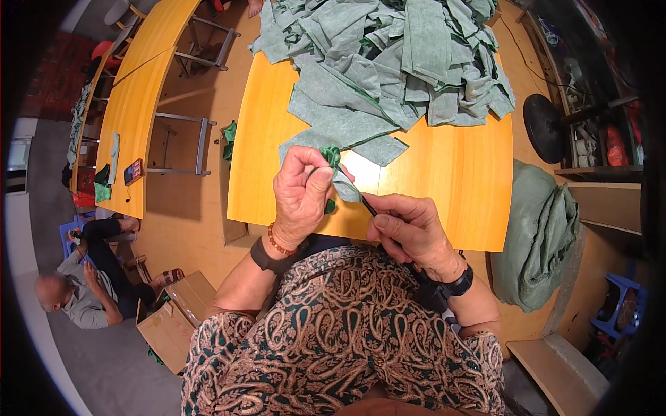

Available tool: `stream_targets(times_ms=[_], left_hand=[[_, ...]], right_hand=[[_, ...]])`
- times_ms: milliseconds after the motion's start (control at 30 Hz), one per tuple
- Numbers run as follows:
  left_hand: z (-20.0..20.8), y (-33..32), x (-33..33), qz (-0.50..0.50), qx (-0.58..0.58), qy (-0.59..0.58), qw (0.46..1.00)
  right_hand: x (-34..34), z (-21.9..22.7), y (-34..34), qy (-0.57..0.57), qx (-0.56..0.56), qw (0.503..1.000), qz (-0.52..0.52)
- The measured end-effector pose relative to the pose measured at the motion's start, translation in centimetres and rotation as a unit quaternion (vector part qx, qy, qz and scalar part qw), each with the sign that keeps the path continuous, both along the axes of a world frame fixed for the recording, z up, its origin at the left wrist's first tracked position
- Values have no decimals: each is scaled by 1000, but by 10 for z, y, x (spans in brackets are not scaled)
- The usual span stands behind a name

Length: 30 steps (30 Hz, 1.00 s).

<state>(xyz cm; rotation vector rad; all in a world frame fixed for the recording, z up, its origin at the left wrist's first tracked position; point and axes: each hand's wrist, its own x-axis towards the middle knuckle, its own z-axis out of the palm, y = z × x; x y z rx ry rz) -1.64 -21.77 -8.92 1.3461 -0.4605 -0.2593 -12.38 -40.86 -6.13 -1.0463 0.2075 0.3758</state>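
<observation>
Close to my body, above the near part of the table, my left hand (295, 194) pinches a small bunched piece of green fabric (345, 188) between thumb and fingers. Its bright green side is gathered at the top, and a paler grey-green flap hangs toward the right. My right hand (409, 227) is closed around a thin dark tool (369, 205); its tip meets the flap's lower end. The tool's exact kind cannot be made out. Just beyond my hands, a large heap of grey-green fabric strips (374, 83) covers the far part of the yellow table (267, 104).
A green bundle (534, 236) stands right of the table, near a blue stool (619, 305) and shelving. To the left are another yellow table (142, 90), an open cardboard box (177, 315) and a seated person (97, 284). A round black base (544, 128) stands at far right.
</observation>
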Motion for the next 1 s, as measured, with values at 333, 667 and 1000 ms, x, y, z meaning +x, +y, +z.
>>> stream_targets(times_ms=[333, 667, 1000], left_hand=[[4, -4, 0, 54, -83, 104, 990], [5, 0, 8, 4, -126, 149, 981], [6, -1, 5, -29, -43, 31, 998]], right_hand=[[13, -1, 13, -84, -121, 989, -22], [6, -2, -9, 0, -41, 999, 17], [6, -1, 0, 11, -11, 1000, 2]])
